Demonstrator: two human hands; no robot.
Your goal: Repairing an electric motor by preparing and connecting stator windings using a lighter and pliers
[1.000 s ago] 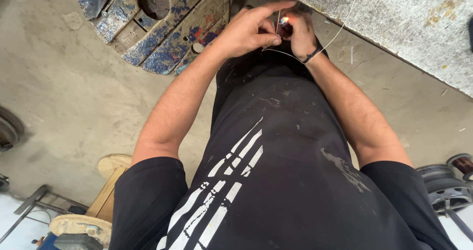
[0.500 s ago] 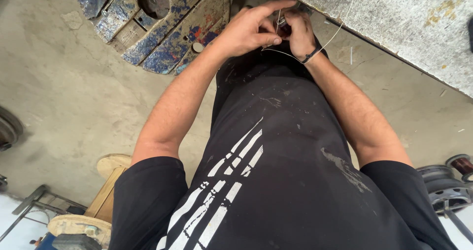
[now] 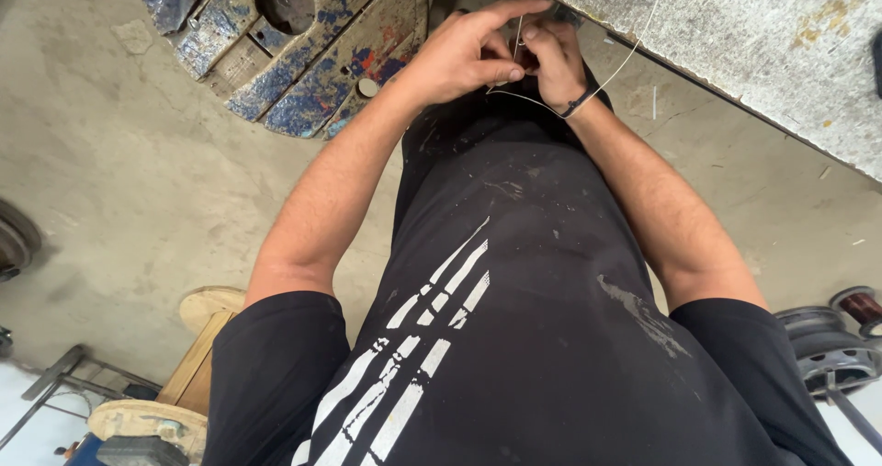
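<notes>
My left hand (image 3: 469, 52) and my right hand (image 3: 551, 57) meet in front of my stomach, fingers pinched together on a thin white cord (image 3: 634, 48). The cord loops below my hands and rises to the upper right, over the edge of a grey board (image 3: 763, 43). A small dark object sits between my fingertips; what it is cannot be told. A dark band circles my right wrist.
A round wooden spool end (image 3: 294, 43) with worn blue paint lies on the concrete floor at upper left. Wooden pieces and a metal frame (image 3: 138, 402) sit at lower left. Dark metal wheels (image 3: 827, 337) lie at lower right.
A small orange glow seen between my fingers a second ago is gone. My hands stay close together in the same spot.
</notes>
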